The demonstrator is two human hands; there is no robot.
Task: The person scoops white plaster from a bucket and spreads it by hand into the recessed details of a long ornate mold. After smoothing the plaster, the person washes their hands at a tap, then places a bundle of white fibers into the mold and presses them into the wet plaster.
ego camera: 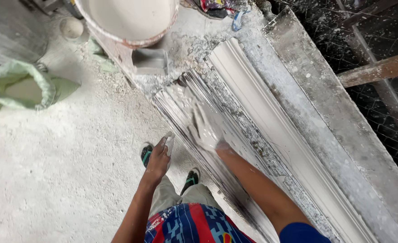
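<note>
While the head cam looked down, the largest item noted was the long workbench (343, 135), caked w/ white residue, running diagonally under and beyond the right hand. On it, just right of that hand, lay a finished white cornice moulding (271, 121), full length, ribbed profile. Directly under the right hand sat the grooved mould (176, 108), wet plaster smeared along its channels. A big plaster bucket (131, 20) stood well ahead of both hands at the bench end, filled w/ white mix. A green sack (21, 85), open top, powder inside, lay on the floor far left of the left hand.

Right hand (206, 128): fingers spread, palm pressed flat on the mould surface, fully coated in wet plaster, touching it. Left hand (159, 157): raised off the bench near the mould's edge, fingers closed round a small white lump (169, 140) of plaster or cloth; which, cannot tell. Below the left hand, two feet in green-strapped sandals (146, 154) on the dusty floor. A small round lid (71, 28) lay on the floor near the bucket.
</note>
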